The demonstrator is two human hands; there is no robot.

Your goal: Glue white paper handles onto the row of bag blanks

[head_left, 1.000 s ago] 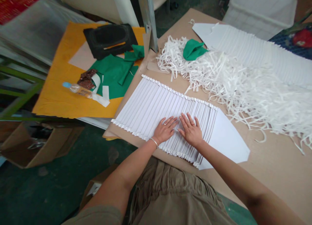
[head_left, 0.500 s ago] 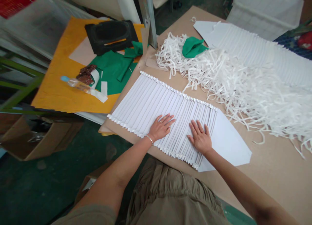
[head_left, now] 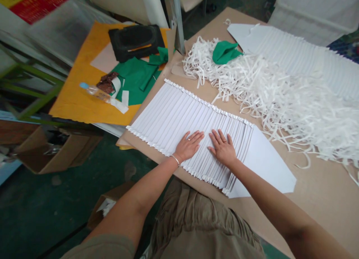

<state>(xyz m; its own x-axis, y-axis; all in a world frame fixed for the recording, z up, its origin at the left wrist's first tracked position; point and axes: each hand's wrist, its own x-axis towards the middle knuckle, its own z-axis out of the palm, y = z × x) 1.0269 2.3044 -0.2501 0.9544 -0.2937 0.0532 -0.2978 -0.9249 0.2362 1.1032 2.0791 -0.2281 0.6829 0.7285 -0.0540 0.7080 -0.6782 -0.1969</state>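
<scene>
A white pleated paper sheet lies flat on the brown table, its unfolded pointed end to the right. My left hand presses flat on the pleats, fingers stretched out, a bracelet on the wrist. My right hand lies flat beside it on the tighter pleats, fingers spread, holding nothing. The two hands are a few centimetres apart.
A big heap of white paper strips covers the table behind the sheet, with a green cloth scrap on it. A second pleated sheet lies farther back. At left an orange board carries green cloth, a bottle and a black tray.
My right hand slid right along the pleats, away from the left hand, then came back close beside it. My left hand stayed pressed in nearly the same spot.
</scene>
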